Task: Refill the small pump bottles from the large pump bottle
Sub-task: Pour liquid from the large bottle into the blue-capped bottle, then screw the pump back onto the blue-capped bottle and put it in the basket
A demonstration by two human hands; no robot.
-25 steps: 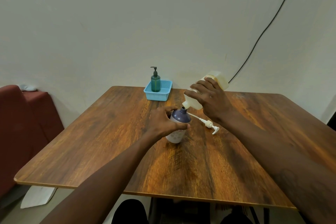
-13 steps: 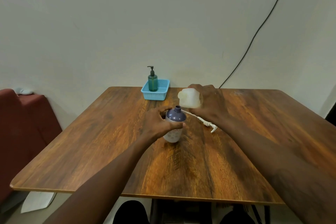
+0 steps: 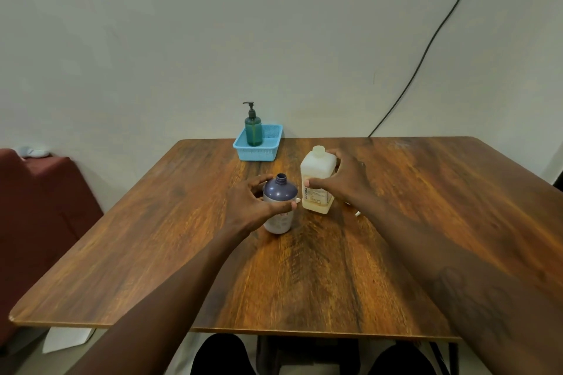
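A small purple-topped bottle (image 3: 279, 202) stands upright mid-table with its neck uncapped. My left hand (image 3: 248, 205) wraps around its left side and grips it. Just to its right the large pale bottle (image 3: 316, 181) stands upright on the table, uncapped, with yellowish liquid low inside. My right hand (image 3: 342, 181) holds it from the right side. The white pump head (image 3: 358, 213) lies behind my right wrist, mostly hidden. A green pump bottle (image 3: 253, 128) stands in a blue basket (image 3: 268, 148) at the table's far edge.
The wooden table (image 3: 304, 268) stands against a pale wall. A black cable (image 3: 426, 49) runs down the wall at the right. A dark red seat (image 3: 39, 207) sits left of the table. White paper (image 3: 67, 341) lies on the floor below the left front corner.
My right hand has tipped the large bottle back from over the small bottle's neck and set it upright on the table to the right. My left hand kept hold of the small bottle.
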